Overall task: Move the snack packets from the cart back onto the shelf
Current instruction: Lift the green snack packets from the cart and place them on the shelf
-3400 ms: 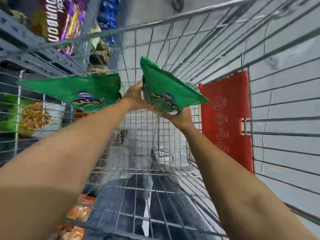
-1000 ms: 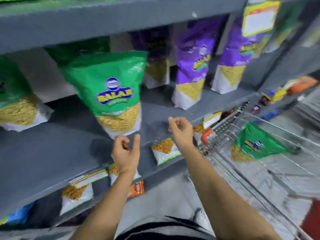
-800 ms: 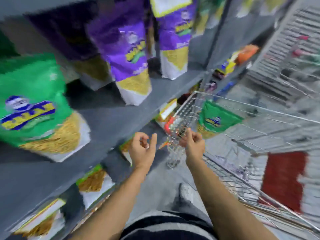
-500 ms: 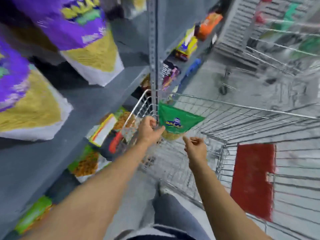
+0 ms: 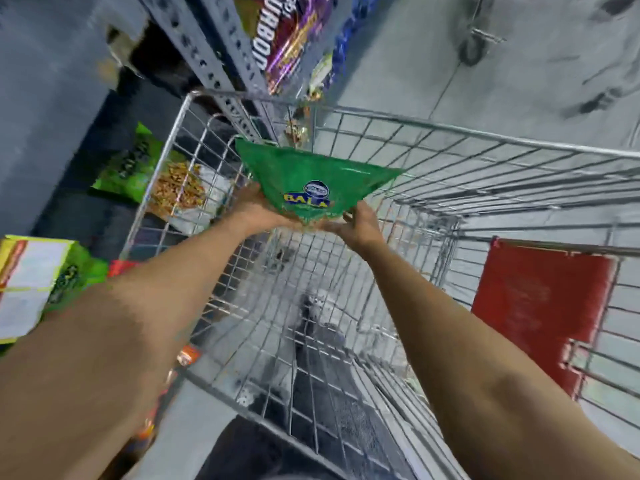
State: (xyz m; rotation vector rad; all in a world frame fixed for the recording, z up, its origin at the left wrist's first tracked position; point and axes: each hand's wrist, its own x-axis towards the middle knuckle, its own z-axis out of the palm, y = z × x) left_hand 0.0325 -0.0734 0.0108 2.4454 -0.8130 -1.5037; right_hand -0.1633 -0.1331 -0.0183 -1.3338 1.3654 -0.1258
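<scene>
One green snack packet (image 5: 311,178) with a blue and yellow logo is inside the wire shopping cart (image 5: 485,140), near its far left corner. My left hand (image 5: 256,211) grips the packet's lower left side. My right hand (image 5: 360,226) grips its lower right side. Both arms reach down into the cart from above. The grey shelf (image 5: 52,98) stands along the left of the cart.
A red child-seat flap (image 5: 540,306) hangs on the cart's right side. Lower shelf levels on the left hold green snack packets (image 5: 138,164) and a boxed item (image 5: 31,285). Purple biscuit packs (image 5: 287,36) hang at the top. Grey floor lies beyond the cart.
I turned from the shelf to the cart. Both empty hands reached in and closed on the green packet.
</scene>
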